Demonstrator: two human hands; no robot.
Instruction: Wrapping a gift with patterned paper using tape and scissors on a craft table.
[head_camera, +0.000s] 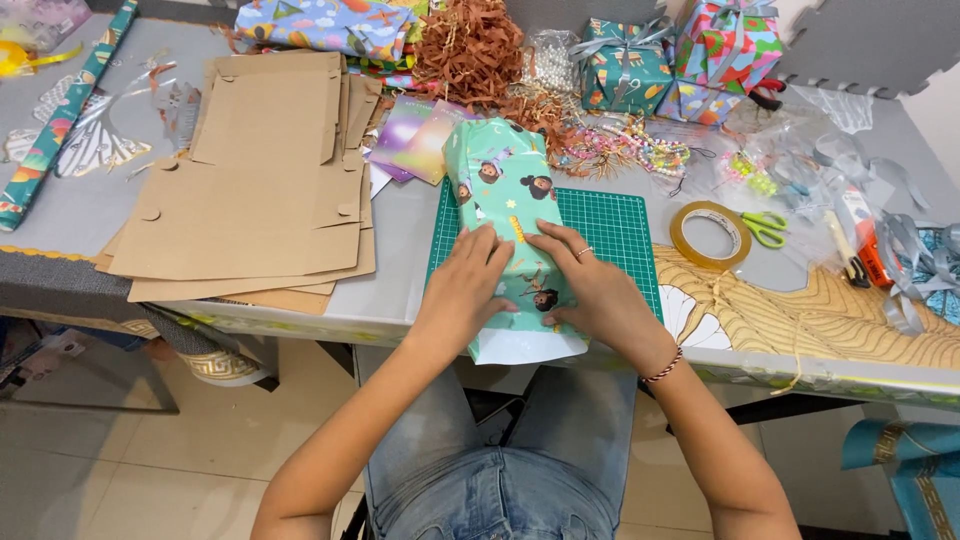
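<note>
The parcel (505, 215) in green cartoon-print paper lies lengthwise on the green cutting mat (610, 230), its near end reaching past the table edge (300, 322), where a white flap of paper sticks out over the person's lap. To the left, just beside the mat, sits a stack of flat cardboard sheets (255, 180); to the right, the tape roll (710, 235) and the green scissors (765, 228) lie near the mat but apart from it. That leaves a narrow bare strip of table on each side of the parcel — little more.

Both hands rest on top of the parcel's near half. The left hand (465, 290) lies flat, fingers together, pressing the paper down. The right hand (590, 285) also presses down, fingers stretched toward the left hand, the 2 sets of fingertips almost meeting — whether they pinch a paper seam between them is hard to tell from this angle.
</note>
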